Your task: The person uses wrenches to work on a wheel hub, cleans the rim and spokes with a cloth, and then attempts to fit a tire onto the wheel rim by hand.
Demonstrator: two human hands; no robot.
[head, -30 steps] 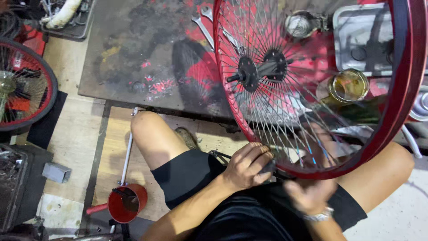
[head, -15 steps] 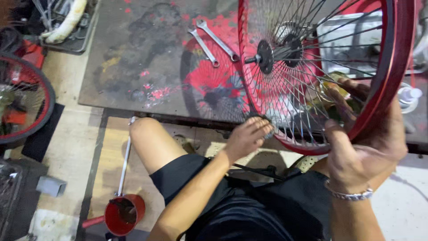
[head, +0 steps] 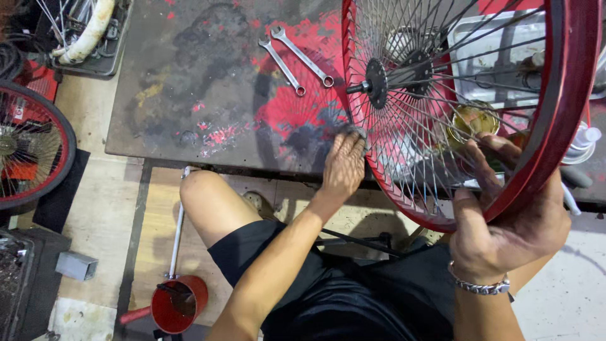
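Observation:
A red spoked bicycle wheel (head: 571,88) stands tilted over the dark workbench (head: 189,82), its black hub (head: 379,82) near the middle top. My right hand (head: 505,218) grips the near right part of the red rim, fingers curled among the spokes. My left hand (head: 343,165) lies flat with fingers apart at the bench's front edge, touching the wheel's left rim. Two wrenches (head: 297,57) lie on the bench, left of the hub. I sit with black shorts and a bare knee (head: 202,189) below the bench.
Another red wheel (head: 31,145) leans at the far left. A red funnel-like can (head: 177,303) stands on the floor by my leg. Behind the spokes sit a glass jar (head: 473,120) and a metal tray (head: 499,38). A small grey block (head: 76,265) lies on the floor.
The wheel has risen and shifted right. My left hand slid up from its lower rim to the bench edge. My right hand came up to grip the right rim.

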